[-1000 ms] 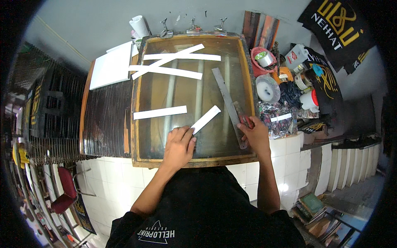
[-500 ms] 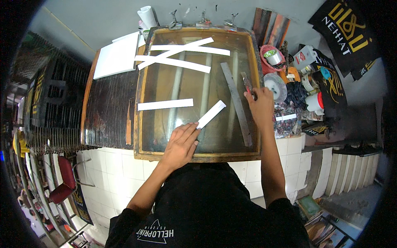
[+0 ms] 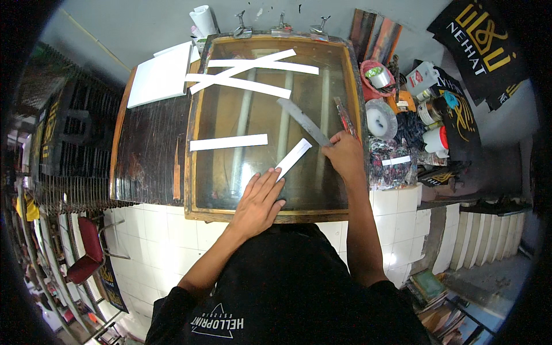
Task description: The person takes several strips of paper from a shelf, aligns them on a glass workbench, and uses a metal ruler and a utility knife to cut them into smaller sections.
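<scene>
My left hand (image 3: 257,202) lies flat on the glass-topped table (image 3: 339,216), fingers stretched out, with the fingertips on the lower end of a short white paper strip (image 3: 295,156). My right hand (image 3: 347,156) grips one end of a grey metal ruler (image 3: 303,122), which slants up and left over the glass. Just above that hand, a red-handled cutter knife (image 3: 347,119) rests near the right frame. Another white strip (image 3: 229,142) lies to the left. Farther back, several longer strips cross each other, one of them a slanting strip (image 3: 270,61).
A stack of white paper (image 3: 161,75) sits on the dark wooden board (image 3: 150,149) at left. Metal clamps (image 3: 282,29) line the table's far edge. Tape rolls (image 3: 381,122), a white jug (image 3: 422,79) and cans crowd the right side. A red chair (image 3: 89,250) stands lower left.
My right hand has let go of the cutter knife and taken hold of the ruler, whose far end has swung left. The left hand stays on the short strip.
</scene>
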A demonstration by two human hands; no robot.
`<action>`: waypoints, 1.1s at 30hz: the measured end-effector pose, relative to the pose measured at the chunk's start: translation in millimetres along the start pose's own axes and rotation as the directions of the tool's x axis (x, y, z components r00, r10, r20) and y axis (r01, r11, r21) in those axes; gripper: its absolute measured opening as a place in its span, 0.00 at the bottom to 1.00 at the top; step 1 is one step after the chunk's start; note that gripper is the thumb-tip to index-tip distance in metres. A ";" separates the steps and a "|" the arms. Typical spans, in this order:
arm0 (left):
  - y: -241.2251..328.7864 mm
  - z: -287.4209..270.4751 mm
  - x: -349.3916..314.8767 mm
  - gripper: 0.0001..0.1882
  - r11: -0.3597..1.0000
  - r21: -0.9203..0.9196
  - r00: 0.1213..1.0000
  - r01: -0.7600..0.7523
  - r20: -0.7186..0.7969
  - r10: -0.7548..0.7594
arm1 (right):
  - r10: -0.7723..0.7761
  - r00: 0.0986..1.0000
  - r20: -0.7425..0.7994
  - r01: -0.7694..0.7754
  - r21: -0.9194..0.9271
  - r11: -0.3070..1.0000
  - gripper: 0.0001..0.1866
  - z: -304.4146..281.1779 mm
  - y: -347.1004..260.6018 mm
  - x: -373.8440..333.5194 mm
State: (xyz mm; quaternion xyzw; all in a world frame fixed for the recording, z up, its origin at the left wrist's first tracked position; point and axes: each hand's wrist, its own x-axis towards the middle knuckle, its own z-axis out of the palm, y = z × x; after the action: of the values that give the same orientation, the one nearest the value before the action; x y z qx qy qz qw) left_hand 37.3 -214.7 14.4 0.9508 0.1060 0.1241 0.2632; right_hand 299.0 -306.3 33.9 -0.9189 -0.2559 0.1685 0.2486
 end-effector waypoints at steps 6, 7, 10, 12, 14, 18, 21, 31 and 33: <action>1.4 1.3 2.0 0.26 1.000 -0.005 1.000 0.000 0.014 0.000 | -0.193 0.975 -0.108 0.144 -0.347 0.927 0.19 15.0 5.5 -1.5; 1.2 0.7 1.1 0.26 1.000 -0.006 1.000 0.003 0.012 -0.003 | -0.174 0.980 -0.101 0.132 -0.329 0.935 0.20 13.9 2.2 -1.6; -1.8 -1.5 0.6 0.24 0.997 -0.072 1.000 0.011 -0.026 -0.013 | -0.111 0.989 -0.098 0.090 -0.196 0.976 0.20 6.6 -4.3 -4.1; -4.9 -5.8 2.0 0.22 0.993 -0.114 0.995 0.031 -0.089 -0.041 | -0.092 0.992 -0.091 0.083 -0.092 0.992 0.22 4.3 -2.1 -3.7; -10.1 -11.2 2.3 0.21 0.989 -0.140 0.988 0.054 -0.136 -0.074 | -0.094 0.993 -0.073 0.094 0.004 0.996 0.25 3.6 8.4 -2.0; -12.7 -21.8 3.8 0.20 0.992 -0.111 0.989 0.058 -0.129 -0.073 | -0.102 0.995 -0.014 0.103 0.105 0.989 0.18 2.8 23.1 -0.9; -7.8 -20.5 -0.3 0.22 0.998 -0.061 1.000 -0.003 -0.016 0.002 | -0.199 0.976 -0.090 0.213 0.183 0.960 0.13 7.7 24.0 -17.5; -0.5 -6.4 -2.9 0.30 0.999 0.040 0.992 0.018 0.122 -0.022 | -0.356 0.933 -0.057 0.361 0.118 0.925 0.09 51.9 -9.1 -67.3; 0.0 -8.2 -2.8 0.30 0.998 0.061 0.992 0.017 0.127 -0.024 | -0.361 0.932 -0.046 0.363 0.070 0.929 0.09 54.6 -12.1 -65.7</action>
State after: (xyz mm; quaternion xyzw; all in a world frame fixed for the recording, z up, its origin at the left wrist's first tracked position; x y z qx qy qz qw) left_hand 32.3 -211.6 20.7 0.9631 0.1024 0.0570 0.2423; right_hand 217.1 -313.5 7.7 -0.8483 -0.4101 0.1146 0.3147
